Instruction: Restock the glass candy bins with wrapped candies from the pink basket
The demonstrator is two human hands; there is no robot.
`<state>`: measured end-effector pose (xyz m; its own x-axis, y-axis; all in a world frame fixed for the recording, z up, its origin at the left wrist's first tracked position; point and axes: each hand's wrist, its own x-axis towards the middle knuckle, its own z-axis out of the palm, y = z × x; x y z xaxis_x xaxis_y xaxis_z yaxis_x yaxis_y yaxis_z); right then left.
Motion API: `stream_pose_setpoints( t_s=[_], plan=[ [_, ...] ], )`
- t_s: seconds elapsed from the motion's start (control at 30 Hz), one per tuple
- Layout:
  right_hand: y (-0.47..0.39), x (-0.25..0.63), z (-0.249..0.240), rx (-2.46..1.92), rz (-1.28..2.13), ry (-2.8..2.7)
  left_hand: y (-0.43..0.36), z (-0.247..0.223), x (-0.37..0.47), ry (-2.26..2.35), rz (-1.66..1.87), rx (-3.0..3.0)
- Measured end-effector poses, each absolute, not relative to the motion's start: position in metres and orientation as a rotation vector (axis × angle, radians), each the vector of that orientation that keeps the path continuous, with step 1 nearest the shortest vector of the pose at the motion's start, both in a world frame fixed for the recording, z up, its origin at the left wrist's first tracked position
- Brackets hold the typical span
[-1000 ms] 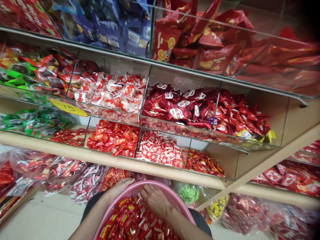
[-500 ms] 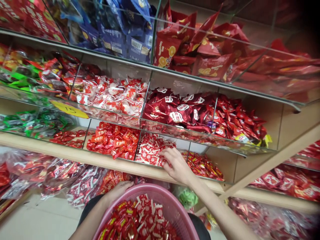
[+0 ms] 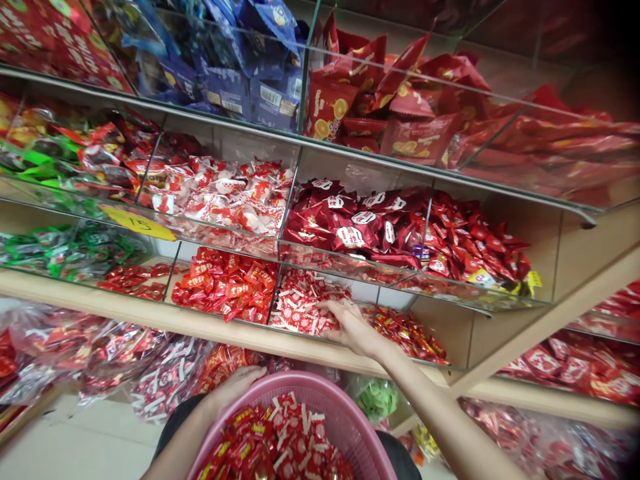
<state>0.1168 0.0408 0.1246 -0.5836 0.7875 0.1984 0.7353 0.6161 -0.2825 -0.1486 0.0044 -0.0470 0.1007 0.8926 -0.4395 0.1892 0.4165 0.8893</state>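
Observation:
A pink basket [image 3: 350, 417] holds red-and-white and red-and-yellow wrapped candies [image 3: 300, 433]. My left hand [image 3: 237, 387] grips the basket's left rim. Over the right part of the compartment of small red-and-white candies [image 3: 297, 303], my right hand [image 3: 350, 327] has its fingers curled down at the candies. Its fingertips are partly hidden, and I cannot make out whether a candy is between them.
Orange-red candies [image 3: 225, 283] lie left of that compartment, red-and-yellow ones [image 3: 410, 333] right. A glass-fronted shelf of dark red packets [image 3: 350, 220] hangs above. Bagged candies [image 3: 170, 373] sit below the wooden ledge [image 3: 210, 330].
My right hand has lowered slightly onto the red-and-white candies, with its fingers more bent. My left hand stays at the basket rim.

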Motion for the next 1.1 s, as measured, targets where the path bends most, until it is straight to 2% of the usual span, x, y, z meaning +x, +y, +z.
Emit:
stream_pose_setpoints(
  t_s=[0.4,1.1],
  plan=[
    [0.034,0.124,0.131,-1.323,0.080,-2.578,0.002,-0.045,-0.148,1.328,0.687,0.966],
    [0.029,0.127,0.126,-1.195,0.031,-2.595,-0.001,-0.034,-0.147,1.383,0.647,0.969]
  ],
)
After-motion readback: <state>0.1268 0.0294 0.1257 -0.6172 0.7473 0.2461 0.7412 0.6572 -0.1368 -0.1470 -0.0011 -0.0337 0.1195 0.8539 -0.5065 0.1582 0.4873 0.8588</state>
